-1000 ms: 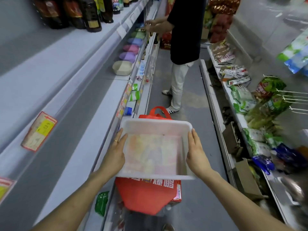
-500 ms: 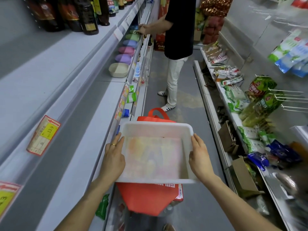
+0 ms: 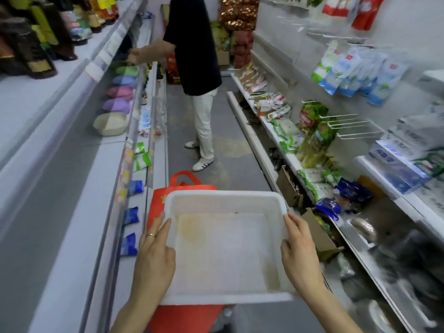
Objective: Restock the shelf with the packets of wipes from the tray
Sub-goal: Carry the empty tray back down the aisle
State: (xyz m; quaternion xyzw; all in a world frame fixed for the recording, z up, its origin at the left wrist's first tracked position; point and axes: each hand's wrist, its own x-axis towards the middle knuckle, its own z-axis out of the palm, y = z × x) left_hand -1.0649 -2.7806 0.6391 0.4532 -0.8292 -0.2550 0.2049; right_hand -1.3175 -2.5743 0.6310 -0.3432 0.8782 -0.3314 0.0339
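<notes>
Left hand (image 3: 153, 255) and right hand (image 3: 300, 251) each grip a side rim of the tray (image 3: 223, 194) I hold above a red bag (image 3: 185, 186); it looks empty, so restocking seems done, with blue packets (image 3: 131, 215), perhaps the wipes, on the shelf (image 3: 72, 260) left of the tray.

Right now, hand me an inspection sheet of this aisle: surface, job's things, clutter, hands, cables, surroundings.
Surface: shelf on the left; bowls stand farther along it.
Job's things: tray, stained, no packets seen in it; blue packets on the lower ledge, wipes or not I cannot tell.
Clutter: red bag under the tray; box by the right rack.
Hands: left hand and right hand hold the tray's sides.
Cables: nothing seen.
Surroundings: person ahead in the aisle; right rack stocked with bags.
</notes>
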